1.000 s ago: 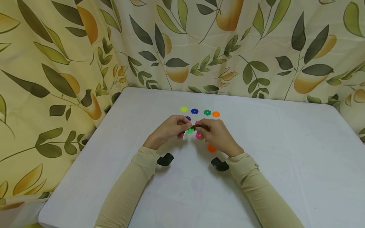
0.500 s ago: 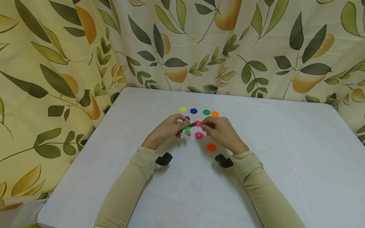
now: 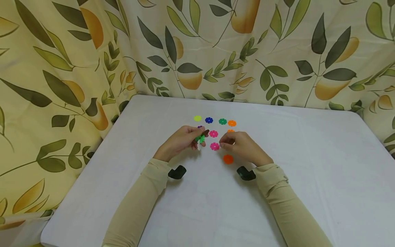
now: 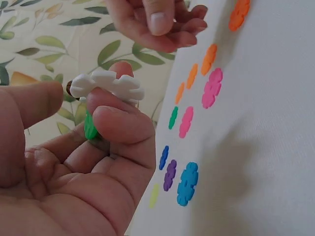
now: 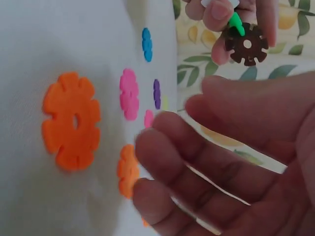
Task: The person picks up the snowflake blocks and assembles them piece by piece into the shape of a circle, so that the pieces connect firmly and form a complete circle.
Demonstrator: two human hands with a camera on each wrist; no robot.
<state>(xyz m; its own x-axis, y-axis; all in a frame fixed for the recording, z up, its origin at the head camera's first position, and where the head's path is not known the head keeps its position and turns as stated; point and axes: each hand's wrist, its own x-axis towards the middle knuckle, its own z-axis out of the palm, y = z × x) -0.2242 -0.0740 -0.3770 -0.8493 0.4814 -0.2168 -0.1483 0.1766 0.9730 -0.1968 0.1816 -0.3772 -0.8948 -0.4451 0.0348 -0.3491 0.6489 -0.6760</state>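
- As the right hand (image 3: 243, 146) draws away empty, fingers apart, the left hand (image 3: 180, 140) grips the white disc (image 4: 103, 77)!
- Mid-frame, the brown disc (image 3: 206, 132) seems attached, though partly hidden.

Right hand (image 3: 243, 146) farther from brown disc (image 5: 257, 50)

Head view: muted, even light; soft-edged shadows fall on the white tabletop (image 3: 308, 164). Left wrist view: a broad grey shadow spreads over the same surface. Right wrist view: dim, hazy; the right hand (image 5: 231, 162) appears slightly out of focus.
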